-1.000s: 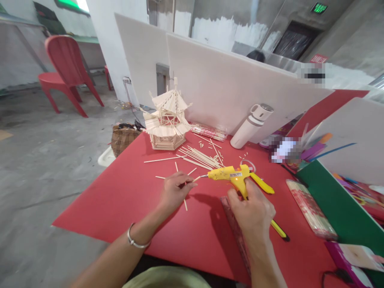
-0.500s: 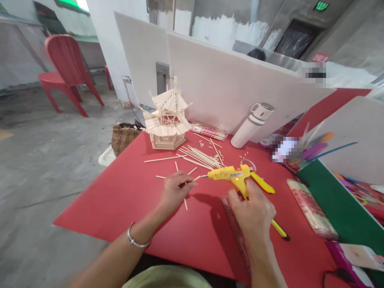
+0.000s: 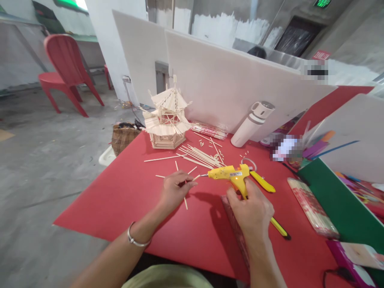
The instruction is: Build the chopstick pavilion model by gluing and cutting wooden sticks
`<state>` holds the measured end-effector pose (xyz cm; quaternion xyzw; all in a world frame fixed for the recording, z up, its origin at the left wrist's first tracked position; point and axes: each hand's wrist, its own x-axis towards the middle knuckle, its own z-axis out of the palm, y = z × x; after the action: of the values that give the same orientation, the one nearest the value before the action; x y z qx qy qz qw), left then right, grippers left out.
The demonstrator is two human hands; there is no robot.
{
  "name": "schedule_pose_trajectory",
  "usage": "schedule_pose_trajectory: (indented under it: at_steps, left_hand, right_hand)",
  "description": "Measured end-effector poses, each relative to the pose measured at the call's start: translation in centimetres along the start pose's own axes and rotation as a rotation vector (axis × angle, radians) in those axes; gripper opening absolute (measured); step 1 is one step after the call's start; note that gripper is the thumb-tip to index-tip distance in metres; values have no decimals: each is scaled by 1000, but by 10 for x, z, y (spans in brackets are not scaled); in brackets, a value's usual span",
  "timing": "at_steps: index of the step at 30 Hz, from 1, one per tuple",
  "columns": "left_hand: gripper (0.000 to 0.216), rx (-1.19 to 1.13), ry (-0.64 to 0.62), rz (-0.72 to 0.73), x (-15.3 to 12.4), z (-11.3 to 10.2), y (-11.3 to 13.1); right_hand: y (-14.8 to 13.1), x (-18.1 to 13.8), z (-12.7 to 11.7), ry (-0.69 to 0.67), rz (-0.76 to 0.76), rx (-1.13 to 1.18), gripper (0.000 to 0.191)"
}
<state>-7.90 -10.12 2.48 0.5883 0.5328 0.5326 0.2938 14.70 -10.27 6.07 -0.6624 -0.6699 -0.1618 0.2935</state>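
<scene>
My left hand (image 3: 177,188) pinches a short wooden stick (image 3: 196,178) between thumb and fingertips, above the red tabletop. A yellow hot glue gun (image 3: 229,175) is gripped in my right hand (image 3: 252,206), its nozzle tip at the free end of that stick; whether they touch is too fine to tell. Several loose sticks (image 3: 186,202) lie around and under my left hand. Behind the glue gun is a pile of long thin sticks (image 3: 198,156) with small cut pieces. At the table's far left corner stands a pagoda model (image 3: 168,116) built from sticks.
A white thermos (image 3: 252,124) stands near the white partition (image 3: 240,80). Yellow-handled tools (image 3: 262,182) lie beyond and beside my right hand. Right of them are a packet of sticks (image 3: 313,208) and a green board (image 3: 330,196). A red chair (image 3: 64,72) stands on the floor at left.
Almost nothing differs. My right hand and the glue gun have shifted very slightly; my left hand holds the stick in the same place.
</scene>
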Motion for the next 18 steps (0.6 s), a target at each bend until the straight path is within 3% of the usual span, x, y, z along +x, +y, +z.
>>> schedule_pose_trajectory:
  at_steps: [12, 18]
  left_hand:
    - [12, -3, -42, -34, 0, 3, -4]
    - [13, 29, -24, -50, -1, 4, -4]
  right_hand:
    - [-3, 1, -1, -16, 20, 62, 27]
    - [1, 0, 2, 53, -44, 29, 29]
